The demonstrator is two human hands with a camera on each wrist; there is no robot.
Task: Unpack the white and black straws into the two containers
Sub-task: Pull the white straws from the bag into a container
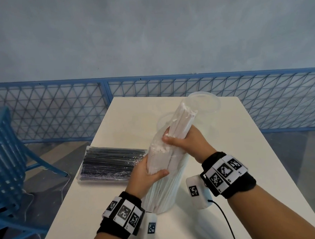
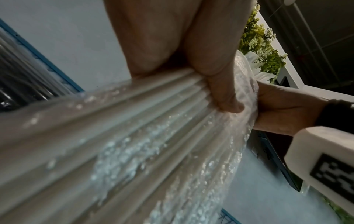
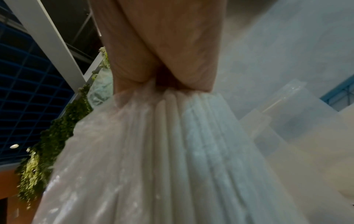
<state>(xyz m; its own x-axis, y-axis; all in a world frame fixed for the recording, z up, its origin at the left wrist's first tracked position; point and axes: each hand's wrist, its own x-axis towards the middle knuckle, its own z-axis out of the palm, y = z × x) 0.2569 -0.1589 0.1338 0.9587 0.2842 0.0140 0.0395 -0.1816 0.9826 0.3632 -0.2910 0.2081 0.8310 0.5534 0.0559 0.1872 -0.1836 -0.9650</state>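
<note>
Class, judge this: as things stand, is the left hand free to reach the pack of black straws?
Probably not yet. The left hand grips the white straws; the black straw pack lies unobstructed just beside it.

White straws, black straws

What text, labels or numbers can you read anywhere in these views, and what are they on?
No readable words, brands or numbers in any view.
Wristbands on the left hand and right hand: black-and-white square marker patterns only, no letters.
White straws pack: clear wrap, no print visible.
Black straws pack: no label visible.
Containers: plain clear plastic.
</note>
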